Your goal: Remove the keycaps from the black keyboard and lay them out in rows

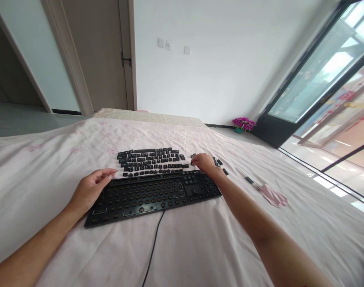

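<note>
A black keyboard [153, 195] with its keycaps taken off lies on a pale floral sheet [50, 159]. Just beyond it, several loose black keycaps [150, 161] are laid out in rows. My left hand [90, 190] rests at the keyboard's left end, fingers loosely curled and touching its upper edge. My right hand [204, 162] reaches past the keyboard's right end, fingertips down on a small cluster of keycaps [219, 162]. I cannot tell whether it grips one.
The keyboard's cable [153, 247] runs toward me. A small tool and a pink cloth [273, 195] lie to the right. A pot of purple flowers [243, 124] stands on the floor by a glass door [319, 87]. A doorway is at the back left.
</note>
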The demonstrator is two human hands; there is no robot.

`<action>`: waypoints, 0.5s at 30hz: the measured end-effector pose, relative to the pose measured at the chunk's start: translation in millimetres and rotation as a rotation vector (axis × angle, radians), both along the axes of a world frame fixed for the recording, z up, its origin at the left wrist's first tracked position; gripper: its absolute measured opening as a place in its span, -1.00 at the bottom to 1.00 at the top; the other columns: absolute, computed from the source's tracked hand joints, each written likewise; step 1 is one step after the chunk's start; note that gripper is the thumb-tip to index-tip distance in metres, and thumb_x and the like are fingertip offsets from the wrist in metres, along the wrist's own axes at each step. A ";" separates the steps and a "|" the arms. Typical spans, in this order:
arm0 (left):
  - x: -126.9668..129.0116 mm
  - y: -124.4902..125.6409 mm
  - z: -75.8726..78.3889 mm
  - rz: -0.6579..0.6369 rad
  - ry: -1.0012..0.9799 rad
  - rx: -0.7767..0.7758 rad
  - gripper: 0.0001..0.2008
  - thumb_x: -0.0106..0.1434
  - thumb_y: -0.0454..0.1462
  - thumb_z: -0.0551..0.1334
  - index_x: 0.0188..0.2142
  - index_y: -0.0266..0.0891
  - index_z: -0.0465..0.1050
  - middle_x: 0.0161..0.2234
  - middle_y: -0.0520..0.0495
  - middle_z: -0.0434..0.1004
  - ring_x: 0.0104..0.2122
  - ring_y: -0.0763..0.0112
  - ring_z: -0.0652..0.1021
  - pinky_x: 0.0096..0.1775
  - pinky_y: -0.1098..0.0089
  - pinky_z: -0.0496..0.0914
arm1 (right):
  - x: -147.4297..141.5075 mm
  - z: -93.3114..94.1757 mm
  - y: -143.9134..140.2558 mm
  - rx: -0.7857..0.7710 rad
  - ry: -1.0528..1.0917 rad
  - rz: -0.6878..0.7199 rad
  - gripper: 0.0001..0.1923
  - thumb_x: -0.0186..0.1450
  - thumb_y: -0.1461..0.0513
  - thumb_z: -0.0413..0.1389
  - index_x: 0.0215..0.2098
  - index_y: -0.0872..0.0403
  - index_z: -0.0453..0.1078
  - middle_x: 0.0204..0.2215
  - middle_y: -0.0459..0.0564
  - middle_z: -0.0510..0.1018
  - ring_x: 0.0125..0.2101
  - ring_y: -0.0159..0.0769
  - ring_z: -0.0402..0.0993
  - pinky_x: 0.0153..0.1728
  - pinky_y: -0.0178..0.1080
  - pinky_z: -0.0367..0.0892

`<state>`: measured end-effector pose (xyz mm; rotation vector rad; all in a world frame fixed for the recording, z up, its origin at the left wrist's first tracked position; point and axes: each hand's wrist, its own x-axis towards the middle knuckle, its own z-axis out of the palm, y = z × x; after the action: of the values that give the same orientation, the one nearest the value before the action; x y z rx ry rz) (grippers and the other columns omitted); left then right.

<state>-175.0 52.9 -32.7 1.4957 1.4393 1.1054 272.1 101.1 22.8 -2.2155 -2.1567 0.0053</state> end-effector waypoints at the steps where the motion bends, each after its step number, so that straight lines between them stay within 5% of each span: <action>1: 0.0 0.1 -0.2 0.003 0.000 0.003 -0.47 0.09 0.07 0.29 -0.04 -0.18 0.53 -0.22 -0.09 0.65 -0.28 0.25 0.61 -0.33 0.45 0.46 | 1.0 -1.0 0.5 -0.005 0.002 0.004 -0.76 0.23 0.16 0.17 -0.15 -0.12 0.58 -0.20 -0.11 0.64 -0.15 -0.22 0.51 -0.22 -0.33 0.28; 15: -1.7 1.4 -3.7 0.002 0.009 0.010 -0.48 0.13 0.07 0.28 -0.03 -0.18 0.51 -0.21 -0.09 0.64 -0.29 0.27 0.61 -0.34 0.45 0.44 | -5.3 1.8 -0.4 -0.012 -0.006 0.077 -0.77 0.21 0.22 0.19 -0.17 -0.04 0.59 -0.14 -0.03 0.61 -0.13 -0.19 0.49 -0.21 -0.31 0.27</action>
<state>-176.7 54.3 -36.5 1.5091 1.4433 1.1099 266.8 100.7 24.6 -2.1399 -2.2496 0.0145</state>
